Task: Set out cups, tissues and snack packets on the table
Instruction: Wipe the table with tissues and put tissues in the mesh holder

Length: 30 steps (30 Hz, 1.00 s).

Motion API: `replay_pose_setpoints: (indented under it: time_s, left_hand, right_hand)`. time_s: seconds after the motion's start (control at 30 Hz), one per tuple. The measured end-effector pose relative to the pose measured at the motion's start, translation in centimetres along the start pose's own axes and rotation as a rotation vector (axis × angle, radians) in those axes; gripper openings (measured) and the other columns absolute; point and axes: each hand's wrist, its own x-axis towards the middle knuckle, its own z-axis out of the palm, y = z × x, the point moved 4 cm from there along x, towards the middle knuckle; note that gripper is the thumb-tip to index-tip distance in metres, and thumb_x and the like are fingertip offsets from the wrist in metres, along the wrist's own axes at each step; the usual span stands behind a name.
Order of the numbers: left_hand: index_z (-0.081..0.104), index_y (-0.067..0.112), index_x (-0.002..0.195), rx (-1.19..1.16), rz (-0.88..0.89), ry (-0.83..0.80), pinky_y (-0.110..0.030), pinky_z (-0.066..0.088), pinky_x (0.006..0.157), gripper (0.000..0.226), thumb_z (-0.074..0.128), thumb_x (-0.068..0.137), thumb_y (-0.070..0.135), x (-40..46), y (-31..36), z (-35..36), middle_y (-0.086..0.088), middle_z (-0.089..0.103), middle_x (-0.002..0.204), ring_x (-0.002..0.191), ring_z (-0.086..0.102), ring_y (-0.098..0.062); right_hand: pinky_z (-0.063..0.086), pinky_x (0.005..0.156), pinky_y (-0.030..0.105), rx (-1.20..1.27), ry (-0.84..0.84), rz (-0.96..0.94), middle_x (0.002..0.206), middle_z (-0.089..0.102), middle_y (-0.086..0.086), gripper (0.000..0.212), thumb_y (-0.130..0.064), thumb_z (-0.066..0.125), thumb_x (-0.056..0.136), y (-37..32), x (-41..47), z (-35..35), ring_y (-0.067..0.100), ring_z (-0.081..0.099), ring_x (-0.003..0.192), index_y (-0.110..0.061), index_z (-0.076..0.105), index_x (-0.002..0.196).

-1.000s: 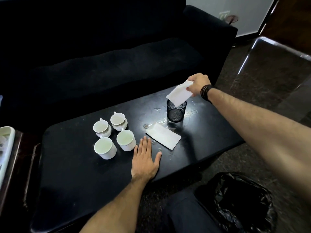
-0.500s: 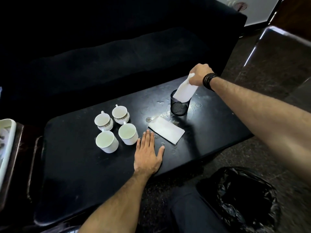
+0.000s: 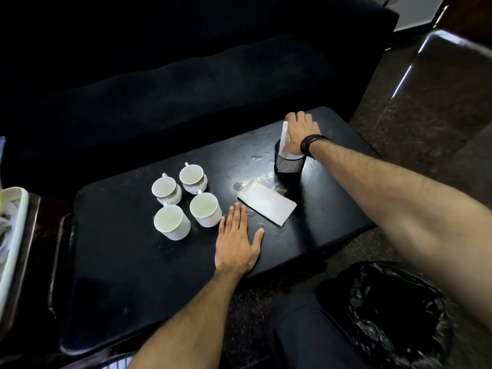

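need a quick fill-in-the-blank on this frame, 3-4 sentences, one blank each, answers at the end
1. The number of white cups standing on the black table is ____.
2. The right hand holds a white tissue that stands in the mesh ____.
3. The left hand rests ____ on the table, fingers straight.
4. The folded tissue lying on the table is between the mesh holder and the ____ hand.

Missing words: four; holder; flat; left
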Motion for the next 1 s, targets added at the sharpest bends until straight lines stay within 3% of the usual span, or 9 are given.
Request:
replay_pose_setpoints:
  time_s: [0.17, 0.33, 0.4, 0.47, 0.6, 0.7, 0.8, 0.93, 1.0]
  left_hand:
    - [0.001, 0.015, 0.158, -0.003, -0.001, 0.003, -0.036, -0.001, 0.124, 0.079, 0.015, 0.097, 0.063, 0.0, 0.0, 0.1, 0.0, -0.003, 0.166, 0.152, -0.007, -0.013]
    - [0.002, 0.015, 0.158, -0.003, -0.002, 0.002, -0.037, 0.001, 0.125, 0.079, 0.015, 0.097, 0.063, 0.0, 0.0, 0.1, -0.001, -0.003, 0.166, 0.153, -0.005, -0.014]
    - [0.003, 0.015, 0.158, -0.003, -0.005, 0.002, -0.038, 0.001, 0.125, 0.079, 0.016, 0.097, 0.063, 0.0, -0.1, 0.1, -0.001, -0.002, 0.166, 0.153, -0.005, -0.014]
    - [0.004, 0.014, 0.158, -0.002, -0.007, 0.002, -0.038, 0.001, 0.125, 0.079, 0.017, 0.097, 0.062, 0.0, -0.1, 0.1, -0.002, -0.001, 0.166, 0.153, -0.004, -0.014]
    - [0.004, 0.014, 0.158, -0.007, -0.003, 0.0, -0.037, -0.001, 0.124, 0.079, 0.017, 0.097, 0.062, 0.1, -0.1, 0.2, -0.002, -0.001, 0.166, 0.153, -0.004, -0.014]
    - [0.004, 0.014, 0.158, -0.005, 0.006, 0.008, -0.037, 0.001, 0.124, 0.079, 0.017, 0.097, 0.062, 0.0, -0.1, 0.2, -0.002, 0.0, 0.166, 0.153, -0.003, -0.015]
    - [0.004, 0.014, 0.158, -0.006, 0.003, 0.01, -0.036, -0.001, 0.124, 0.08, 0.015, 0.096, 0.063, 0.0, -0.2, 0.1, -0.003, 0.0, 0.166, 0.153, -0.003, -0.015]
    - [0.008, 0.013, 0.158, -0.011, 0.005, 0.022, -0.036, 0.001, 0.124, 0.08, 0.017, 0.096, 0.063, 0.0, -0.2, 0.1, -0.004, 0.004, 0.166, 0.153, 0.0, -0.016]
    - [0.009, 0.013, 0.158, 0.001, 0.01, 0.021, -0.037, 0.001, 0.124, 0.081, 0.017, 0.095, 0.063, 0.1, -0.2, 0.2, -0.005, 0.005, 0.166, 0.153, 0.001, -0.016]
  right_hand:
    - [0.034, 0.102, 0.045, 0.153, 0.206, 0.003, 0.135, 0.04, 0.013, 0.075, -0.015, 0.064, 0.073, 0.2, -1.5, -1.6, 0.033, 0.039, 0.124, -0.012, 0.033, 0.141]
    - [0.044, 0.088, 0.036, 0.298, 0.505, -0.193, 0.112, 0.055, 0.006, 0.043, -0.017, 0.061, 0.071, -1.9, -7.0, -1.6, 0.027, 0.051, 0.103, -0.017, 0.056, 0.114]
    - [0.05, 0.084, 0.037, 0.338, 0.426, -0.231, 0.096, 0.059, 0.003, 0.022, -0.023, 0.061, 0.077, -2.5, -9.7, 0.9, 0.024, 0.056, 0.093, -0.018, 0.061, 0.098]
    - [0.051, 0.085, 0.038, 0.332, 0.216, -0.172, 0.095, 0.061, 0.002, 0.021, -0.035, 0.063, 0.079, -2.6, -11.7, 4.1, 0.024, 0.058, 0.092, -0.019, 0.062, 0.094]
    - [0.043, 0.096, 0.041, 0.087, -0.089, 0.065, 0.123, 0.054, 0.01, 0.082, -0.071, 0.067, 0.065, -1.5, -14.6, 8.4, 0.029, 0.05, 0.118, -0.012, 0.055, 0.122]
    - [0.041, 0.099, 0.041, 0.095, -0.174, 0.237, 0.131, 0.05, 0.012, 0.101, -0.074, 0.073, 0.055, -0.8, -15.3, 9.1, 0.031, 0.046, 0.125, -0.009, 0.05, 0.129]
    - [0.045, 0.092, 0.036, 0.211, -0.221, 0.298, 0.124, 0.056, 0.012, 0.079, -0.063, 0.08, 0.056, -0.5, -14.9, 9.4, 0.031, 0.051, 0.12, -0.015, 0.062, 0.118]
    - [0.037, 0.06, 0.018, 0.666, -0.064, 0.231, 0.079, 0.063, 0.0, 0.021, -0.017, 0.08, 0.071, -0.9, -14.8, 9.2, 0.018, 0.061, 0.077, -0.018, 0.064, 0.085]
    - [0.039, 0.06, 0.013, 0.809, 0.025, 0.197, 0.073, 0.065, -0.005, 0.023, 0.001, 0.069, 0.071, -1.0, -14.7, 8.5, 0.007, 0.057, 0.064, -0.021, 0.065, 0.077]
